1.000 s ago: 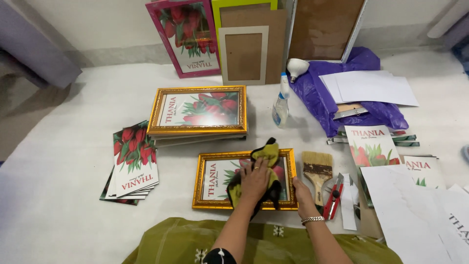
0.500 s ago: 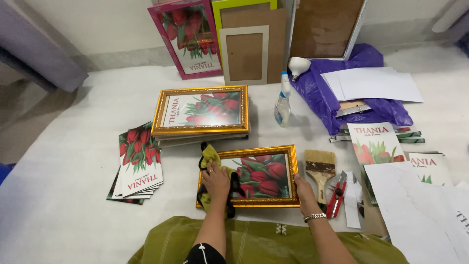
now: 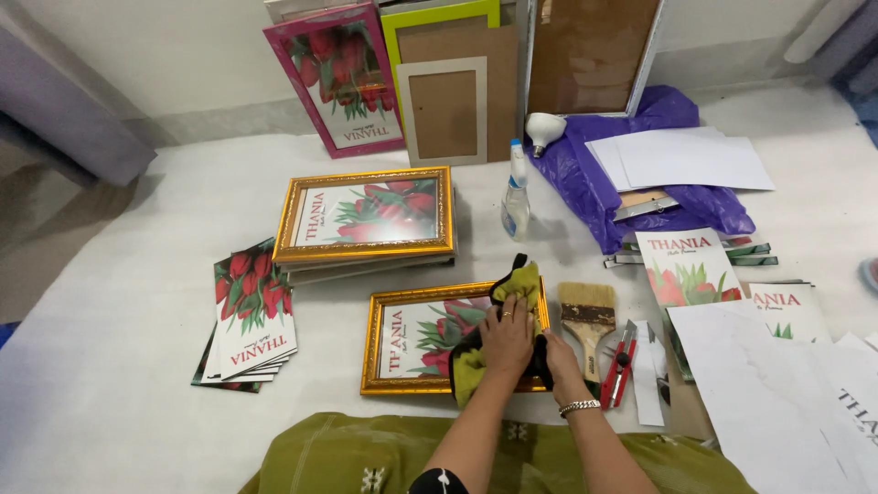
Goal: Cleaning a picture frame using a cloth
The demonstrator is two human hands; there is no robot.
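A gold picture frame [image 3: 402,343] with a red tulip print lies flat in front of me. My left hand [image 3: 508,337] presses a green and black cloth [image 3: 517,279] onto the frame's right end. My right hand [image 3: 560,366], with a bracelet at the wrist, grips the frame's right edge, partly hidden by the cloth. A wide paintbrush [image 3: 587,316] and a red cutter [image 3: 622,366] lie just right of my right hand.
A second gold frame [image 3: 366,215] tops a stack behind, beside a spray bottle [image 3: 516,197]. Tulip prints [image 3: 249,311] lie to the left and more prints [image 3: 686,265] with white sheets [image 3: 768,393] to the right. A purple bag [image 3: 658,119] and leaning frames [image 3: 343,78] stand at the wall.
My left hand swept the cloth to the frame's left end, then back across to its right end. My right hand stayed at the frame's right edge.
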